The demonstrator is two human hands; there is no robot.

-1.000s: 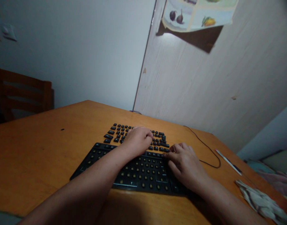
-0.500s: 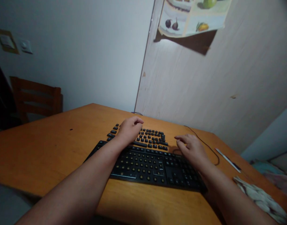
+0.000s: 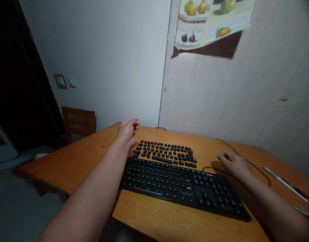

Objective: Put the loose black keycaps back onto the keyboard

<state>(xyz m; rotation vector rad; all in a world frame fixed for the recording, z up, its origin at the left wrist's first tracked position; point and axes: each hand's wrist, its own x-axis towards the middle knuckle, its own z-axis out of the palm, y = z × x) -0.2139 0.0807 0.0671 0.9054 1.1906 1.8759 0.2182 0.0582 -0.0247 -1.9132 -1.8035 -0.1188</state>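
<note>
A black keyboard (image 3: 169, 188) lies across the table, its main block stripped of keycaps, while keys remain on its right end. Loose black keycaps (image 3: 166, 147) sit in rows behind it, laid out like a keyboard, with a long space bar (image 3: 161, 159) in the front row. My left hand (image 3: 127, 132) is just left of the keycap rows, its fingers loosely bent and apart from the thumb, with nothing seen in it. Beyond the keyboard's right end, my right hand (image 3: 235, 164) is by the cable (image 3: 255, 166), fingers curled closed and nothing visible in them.
The wooden table (image 3: 154, 208) meets the wall at the back. At the right lie a white stick-like thing (image 3: 282, 183) and a dark slim object beside it. A wooden chair (image 3: 78, 122) stands at the far left. One small dark piece (image 3: 103, 146) lies left on the table.
My left hand has moved left, off the keycap rows, and its fingers have loosened. My right hand has drawn right, away from the keycaps, and curled closed. The camera view has shifted.
</note>
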